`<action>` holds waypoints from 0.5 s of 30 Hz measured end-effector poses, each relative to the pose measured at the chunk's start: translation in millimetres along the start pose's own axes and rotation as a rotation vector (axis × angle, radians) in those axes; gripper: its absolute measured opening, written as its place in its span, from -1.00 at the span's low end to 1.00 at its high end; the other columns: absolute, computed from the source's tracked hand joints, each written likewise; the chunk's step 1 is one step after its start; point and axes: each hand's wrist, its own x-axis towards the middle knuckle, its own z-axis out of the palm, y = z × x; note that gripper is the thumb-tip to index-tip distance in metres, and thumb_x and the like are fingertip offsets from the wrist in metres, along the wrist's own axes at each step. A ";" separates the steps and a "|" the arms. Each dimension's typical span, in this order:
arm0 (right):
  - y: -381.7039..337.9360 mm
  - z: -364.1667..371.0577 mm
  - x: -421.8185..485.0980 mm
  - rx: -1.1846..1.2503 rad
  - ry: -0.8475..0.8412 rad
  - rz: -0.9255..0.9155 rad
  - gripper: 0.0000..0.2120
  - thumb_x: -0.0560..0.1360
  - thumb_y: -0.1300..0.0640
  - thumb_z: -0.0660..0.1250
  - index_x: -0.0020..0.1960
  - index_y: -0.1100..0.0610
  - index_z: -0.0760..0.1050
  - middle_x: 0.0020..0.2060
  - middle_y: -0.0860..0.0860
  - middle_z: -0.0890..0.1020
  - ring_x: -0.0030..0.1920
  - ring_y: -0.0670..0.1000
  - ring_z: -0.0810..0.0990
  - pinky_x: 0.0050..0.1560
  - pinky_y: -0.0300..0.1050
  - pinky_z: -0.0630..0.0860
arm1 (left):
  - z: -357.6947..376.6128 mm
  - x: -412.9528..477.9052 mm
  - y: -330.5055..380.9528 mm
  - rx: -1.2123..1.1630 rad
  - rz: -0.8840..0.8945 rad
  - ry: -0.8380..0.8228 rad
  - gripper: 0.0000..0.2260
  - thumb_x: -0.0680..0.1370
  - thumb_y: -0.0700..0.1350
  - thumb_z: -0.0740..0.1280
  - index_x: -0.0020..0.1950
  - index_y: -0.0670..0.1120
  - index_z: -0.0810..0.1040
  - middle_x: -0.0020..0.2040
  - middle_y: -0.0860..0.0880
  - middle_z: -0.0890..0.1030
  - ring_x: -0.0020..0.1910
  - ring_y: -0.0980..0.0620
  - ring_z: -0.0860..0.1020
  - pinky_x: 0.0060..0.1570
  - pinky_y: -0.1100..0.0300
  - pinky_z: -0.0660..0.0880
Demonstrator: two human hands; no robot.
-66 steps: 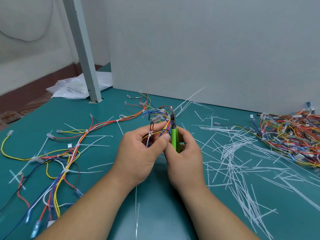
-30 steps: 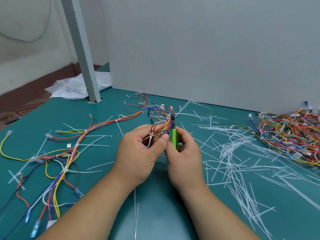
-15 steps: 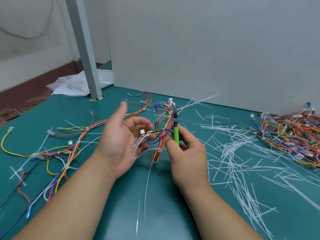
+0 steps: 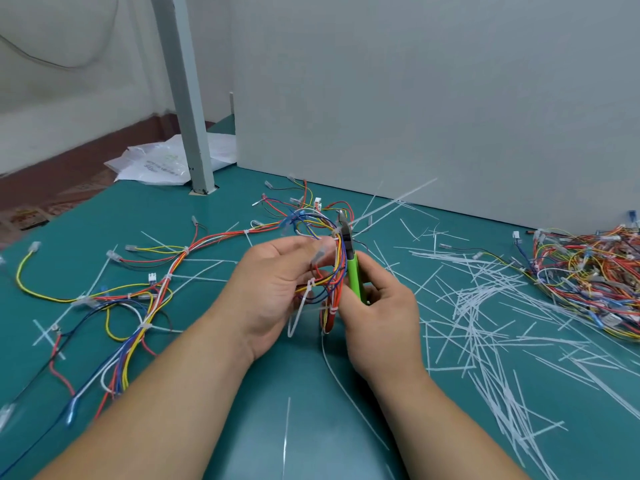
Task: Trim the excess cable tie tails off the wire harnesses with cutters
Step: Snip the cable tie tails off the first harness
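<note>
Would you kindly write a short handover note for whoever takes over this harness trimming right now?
Left hand holds the wire harness above the table; its far end trails left across it.
Right hand grips the green cutters, blades up beside the bundle.
Done: many cut tails lie scattered on the right.
Left: a long white tie tail hangs below the left hand, uncut; the harness pile at far right cannot be judged.

Your right hand hides most of the cutters; their tip blurs among the wires. The harness pile runs off the right edge.
</note>
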 end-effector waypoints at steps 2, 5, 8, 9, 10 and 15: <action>0.9 0.2 0.1 -0.068 0.006 0.002 -0.80 0.52 0.28 0.46 0.11 0.08 0.69 -0.29 0.06 0.52 -0.29 -0.01 0.37 -0.22 -0.08 0.39 | 1.2 -0.9 1.7 0.013 -0.006 0.012 -0.74 0.39 0.02 0.48 -0.07 -0.13 0.71 -0.09 -0.13 0.71 -0.42 0.15 0.55 -0.51 0.34 0.38; 1.1 0.4 -0.4 -0.107 -0.001 -0.010 -0.78 0.51 0.25 0.47 0.12 0.04 0.69 -0.20 0.16 0.58 -0.26 0.02 0.42 -0.15 0.01 0.44 | 3.2 -1.4 4.0 -0.015 -0.014 0.037 -0.84 0.42 0.00 0.47 -0.20 -0.09 0.72 -0.19 -0.10 0.70 -0.46 0.13 0.55 -0.53 0.36 0.38; 1.9 -0.2 0.4 -0.147 -0.012 -0.032 -0.80 0.51 0.24 0.46 0.09 0.04 0.68 -0.22 0.12 0.55 -0.26 0.02 0.41 -0.15 0.00 0.44 | 4.9 -3.8 8.4 -0.079 -0.051 0.003 -0.81 0.51 -0.07 0.42 -0.27 -0.10 0.70 -0.30 -0.08 0.66 -0.51 0.08 0.53 -0.51 0.33 0.43; 2.5 -0.1 0.6 -0.159 -0.016 -0.033 -0.79 0.51 0.24 0.47 0.10 0.03 0.68 -0.22 0.12 0.55 -0.26 0.01 0.42 -0.14 0.00 0.45 | 5.4 -4.8 9.6 -0.082 -0.080 -0.020 -0.77 0.54 -0.08 0.40 -0.30 -0.09 0.70 -0.34 -0.05 0.64 -0.52 0.08 0.51 -0.49 0.31 0.43; 3.2 0.2 0.7 -0.167 -0.021 -0.034 -0.79 0.50 0.25 0.48 0.10 0.04 0.68 -0.22 0.11 0.55 -0.26 0.01 0.43 -0.14 0.01 0.46 | 5.5 -4.8 9.7 -0.092 -0.111 -0.038 -0.72 0.56 -0.08 0.37 -0.34 -0.08 0.69 -0.38 -0.03 0.61 -0.54 0.09 0.49 -0.49 0.30 0.43; 3.4 -0.1 -0.5 -0.198 -0.037 -0.063 -0.89 0.48 0.10 0.46 -0.01 0.10 0.64 -0.28 0.04 0.50 -0.29 -0.04 0.38 -0.22 -0.08 0.37 | 4.2 -3.0 7.6 -0.073 -0.162 0.020 -0.75 0.58 -0.07 0.36 -0.26 -0.05 0.72 -0.30 -0.03 0.68 -0.50 0.11 0.56 -0.48 0.34 0.42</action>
